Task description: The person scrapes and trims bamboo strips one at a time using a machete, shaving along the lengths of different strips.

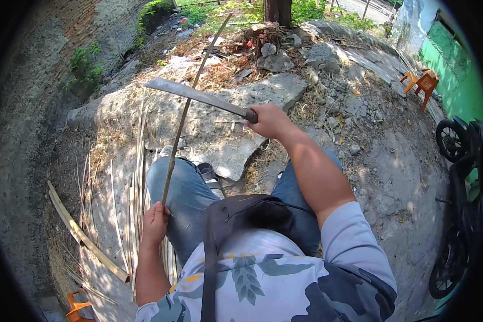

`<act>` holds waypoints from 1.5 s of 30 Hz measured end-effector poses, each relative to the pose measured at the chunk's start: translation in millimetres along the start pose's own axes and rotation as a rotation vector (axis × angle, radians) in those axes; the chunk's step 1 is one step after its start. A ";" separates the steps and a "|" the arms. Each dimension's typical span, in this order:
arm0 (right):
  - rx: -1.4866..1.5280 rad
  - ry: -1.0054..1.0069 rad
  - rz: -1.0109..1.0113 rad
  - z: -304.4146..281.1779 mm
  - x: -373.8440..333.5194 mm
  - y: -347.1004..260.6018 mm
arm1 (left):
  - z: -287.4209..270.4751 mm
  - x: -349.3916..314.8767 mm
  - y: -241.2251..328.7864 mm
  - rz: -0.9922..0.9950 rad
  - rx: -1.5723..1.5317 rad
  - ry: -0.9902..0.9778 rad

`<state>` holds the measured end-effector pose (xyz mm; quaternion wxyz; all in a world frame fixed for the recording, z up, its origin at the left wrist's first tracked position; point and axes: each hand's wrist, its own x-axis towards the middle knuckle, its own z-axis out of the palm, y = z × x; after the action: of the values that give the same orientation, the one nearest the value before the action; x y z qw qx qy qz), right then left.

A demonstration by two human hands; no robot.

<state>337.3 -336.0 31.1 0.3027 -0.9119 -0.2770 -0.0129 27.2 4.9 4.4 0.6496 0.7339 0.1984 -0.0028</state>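
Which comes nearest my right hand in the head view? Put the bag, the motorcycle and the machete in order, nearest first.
1. Machete: held in the right hand, blade pointing left.
2. Bag: below the hand in the picture, against the body.
3. Motorcycle: well off to the right, near the picture's edge.

Bright dappled daylight, patchy shadows on the ground (389,185), curved edges, black corners.

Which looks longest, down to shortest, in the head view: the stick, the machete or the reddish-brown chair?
1. Stick
2. Machete
3. Reddish-brown chair; farther from the camera, so its true rank is unsure.
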 end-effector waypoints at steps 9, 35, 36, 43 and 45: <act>-0.155 -0.156 -0.139 2.2 -13.6 -28.8 | 4.1 0.6 6.9 0.028 0.196 0.011; -0.271 -0.181 -0.320 6.5 -15.6 -49.7 | 14.5 -6.3 13.4 0.248 0.538 0.111; -0.272 -0.158 -0.220 5.5 -10.1 -38.4 | 15.0 -5.8 13.5 0.267 0.527 0.115; -0.254 -0.118 -0.190 2.4 -16.7 -34.3 | 10.0 -1.5 6.9 0.272 0.579 0.144; -0.269 -0.118 -0.196 2.3 -20.3 -38.1 | 9.4 -2.3 9.6 0.209 0.565 0.125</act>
<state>300.2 -319.5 46.1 0.1587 -0.9118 -0.3778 -0.0260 30.3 -5.5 12.7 0.4033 0.9006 0.1529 0.0541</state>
